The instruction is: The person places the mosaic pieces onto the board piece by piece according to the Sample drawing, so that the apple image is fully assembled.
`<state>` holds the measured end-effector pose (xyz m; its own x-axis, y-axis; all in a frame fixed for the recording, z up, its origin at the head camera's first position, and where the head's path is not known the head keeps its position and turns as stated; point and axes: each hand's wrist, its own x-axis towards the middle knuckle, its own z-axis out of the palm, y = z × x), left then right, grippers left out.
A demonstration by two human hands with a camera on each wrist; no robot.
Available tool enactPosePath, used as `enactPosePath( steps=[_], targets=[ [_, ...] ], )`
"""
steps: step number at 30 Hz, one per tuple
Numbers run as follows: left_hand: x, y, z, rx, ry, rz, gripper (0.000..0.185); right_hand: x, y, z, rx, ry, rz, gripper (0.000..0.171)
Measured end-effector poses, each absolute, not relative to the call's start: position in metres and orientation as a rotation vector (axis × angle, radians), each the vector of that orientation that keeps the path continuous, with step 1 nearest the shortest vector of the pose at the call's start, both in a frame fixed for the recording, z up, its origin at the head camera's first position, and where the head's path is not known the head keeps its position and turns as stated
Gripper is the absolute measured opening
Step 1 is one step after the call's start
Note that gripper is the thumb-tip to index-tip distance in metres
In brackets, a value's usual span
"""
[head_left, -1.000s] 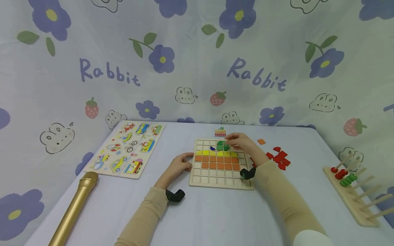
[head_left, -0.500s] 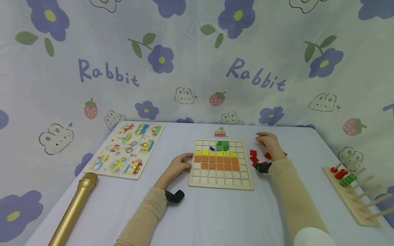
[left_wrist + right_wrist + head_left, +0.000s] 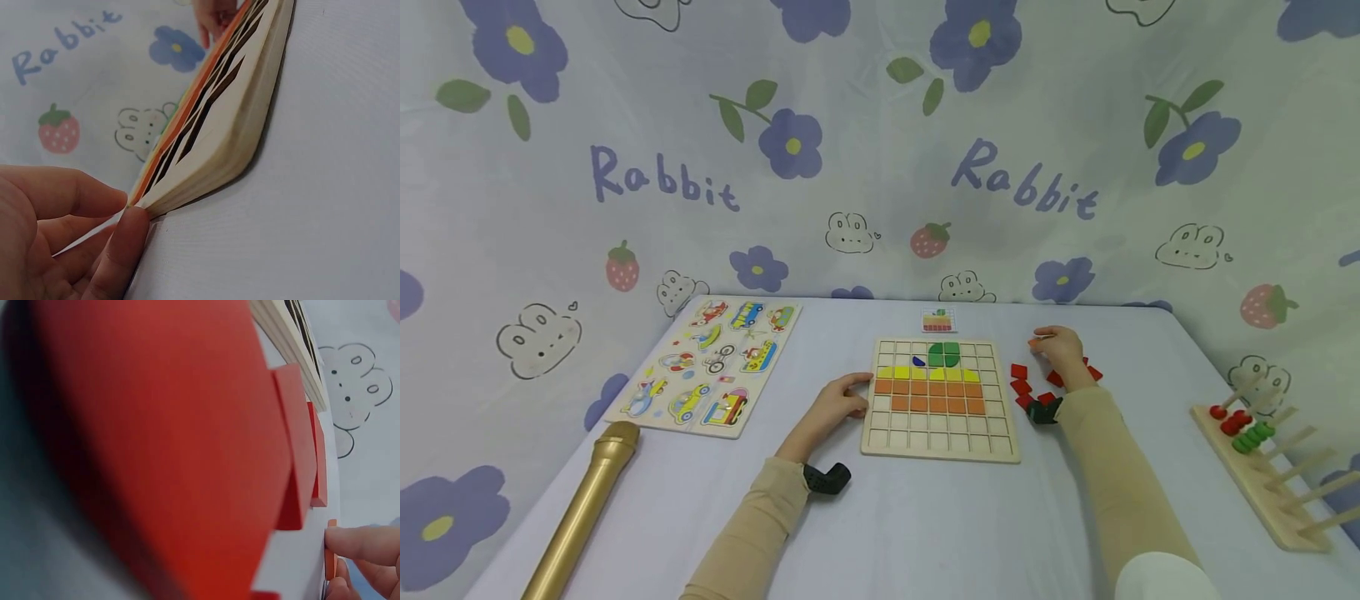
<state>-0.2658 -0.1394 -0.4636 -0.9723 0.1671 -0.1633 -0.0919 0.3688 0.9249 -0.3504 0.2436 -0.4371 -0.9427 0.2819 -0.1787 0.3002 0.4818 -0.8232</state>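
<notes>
Our right hand (image 3: 1060, 346) pinches the orange tile (image 3: 1036, 341) right of the grid board (image 3: 938, 446); we lift it straight while our left hand (image 3: 833, 407) grips the board's left edge.

Both arms reach forward in tan sleeves — left hand (image 3: 835, 406) fingers curled, right hand (image 3: 1060, 350) out further, fingertips pinching.
</notes>
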Motion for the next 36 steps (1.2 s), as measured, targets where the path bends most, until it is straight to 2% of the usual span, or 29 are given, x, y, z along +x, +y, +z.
enactPosePath(
  steps=[7, 14, 20, 24, 31, 36],
  targets=[
    [-0.265, -0.139, -0.464, 0.053, 2.405, 1.633, 0.054, -0.349, 0.239, -0.434, 0.486, 2.715, -1.411, 0.044],
    [-0.264, -0.141, -0.466, 0.056, 2.419, 1.612, 0.054, -0.348, 0.225, -0.430, 0.427, 2.614, -1.589, 0.036],
    [-0.262, -0.142, -0.466, 0.046, 2.425, 1.609, 0.054, -0.343, 0.172, -0.412, 0.344, 2.264, -1.804, 0.041],
    [-0.263, -0.143, -0.466, 0.049, 2.425, 1.606, 0.054, -0.331, 0.130, -0.406, 0.184, 2.118, -1.821, 0.040],
    [-0.265, -0.141, -0.465, 0.069, 2.417, 1.608, 0.054, -0.307, 0.073, -0.416, -0.103, 2.141, -1.599, 0.023],
    [-0.266, -0.140, -0.464, 0.112, 2.418, 1.628, 0.053, -0.301, 0.051, -0.424, -0.367, 2.349, -1.306, 0.012]
  ],
)
